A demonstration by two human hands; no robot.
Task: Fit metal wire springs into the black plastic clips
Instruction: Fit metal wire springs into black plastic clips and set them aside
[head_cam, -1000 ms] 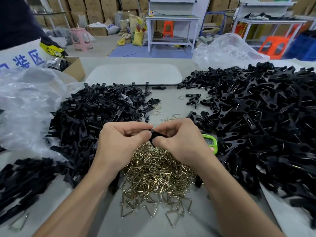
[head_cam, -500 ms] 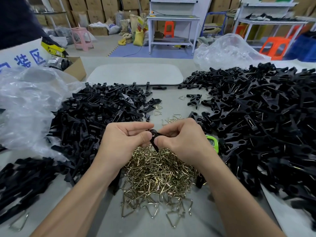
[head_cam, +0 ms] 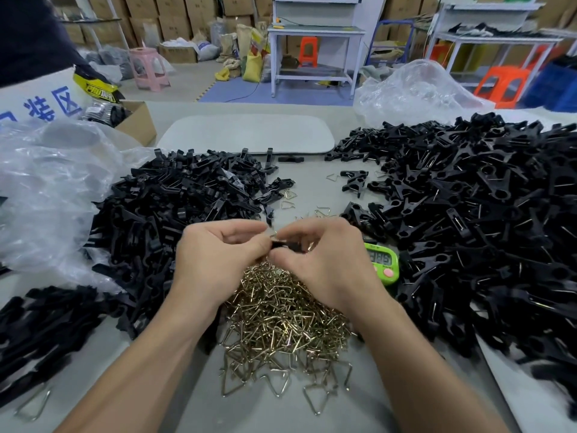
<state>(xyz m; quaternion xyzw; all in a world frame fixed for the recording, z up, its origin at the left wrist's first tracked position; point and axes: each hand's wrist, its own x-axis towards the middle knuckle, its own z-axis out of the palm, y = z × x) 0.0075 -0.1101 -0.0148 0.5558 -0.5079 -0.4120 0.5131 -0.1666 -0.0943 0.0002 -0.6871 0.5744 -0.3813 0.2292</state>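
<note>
Pinching one black clip [head_cam: 285, 245] between them, the left hand [head_cam: 218, 264] and the right hand [head_cam: 327, 267] meet just above the heap of wire springs [head_cam: 281, 326] on the grey table [head_cam: 187, 401]. Both hands have their fingers curled tight, each thumb and forefinger closed on one end of the clip. Only a short black stretch shows between the fingertips. It lies roughly level, its long axis running left to right across the view. Which end is the jaw and which the handle cannot be told, since both ends are hidden in the fingers. A pale glint of wire [head_cam: 273, 235] sits just above the clip and is probably the spring going in, though it is too small to be sure. To do this step well, the person likely needs one hand to hold the clip steady while the other presses the spring's legs squarely into their seats, without twisting, so the wire does not slip off sideways. Loose black parts [head_cam: 171, 214] are heaped to the left. A larger heap of clips showing wire [head_cam: 468, 229] lies to the right, just past a green timer [head_cam: 382, 260].
</note>
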